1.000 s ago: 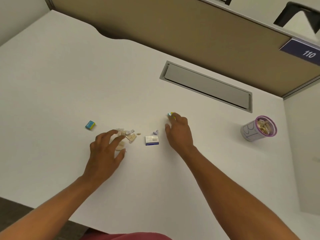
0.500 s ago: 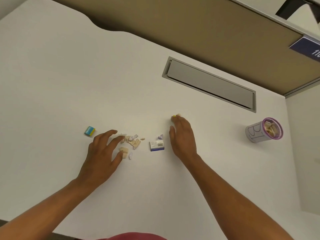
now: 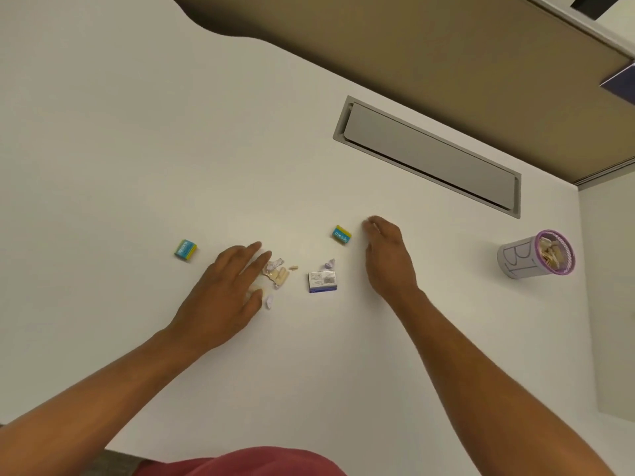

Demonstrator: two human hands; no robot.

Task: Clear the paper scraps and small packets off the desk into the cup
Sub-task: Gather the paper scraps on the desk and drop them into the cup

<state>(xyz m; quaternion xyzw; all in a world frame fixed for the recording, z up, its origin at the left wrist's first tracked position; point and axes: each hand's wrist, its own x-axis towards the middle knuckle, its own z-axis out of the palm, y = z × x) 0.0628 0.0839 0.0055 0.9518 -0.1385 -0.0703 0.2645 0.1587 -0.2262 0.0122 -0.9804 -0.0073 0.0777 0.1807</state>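
On the white desk my left hand lies flat with fingers spread, its fingertips touching a heap of beige and white paper scraps. A white and blue packet lies just right of the heap, with a small crumpled purple scrap above it. My right hand rests palm down, holding nothing, beside a blue and yellow packet at its left. Another blue and yellow packet lies left of my left hand. The cup, purple-rimmed, stands at the right with scraps inside.
A grey cable-tray flap is set into the desk behind the hands. A tan partition panel runs along the back edge. A white side wall closes off the right.
My right hand has shifted right, uncovering the blue and yellow packet that was under its fingertips. My left hand has stayed on the scrap heap.
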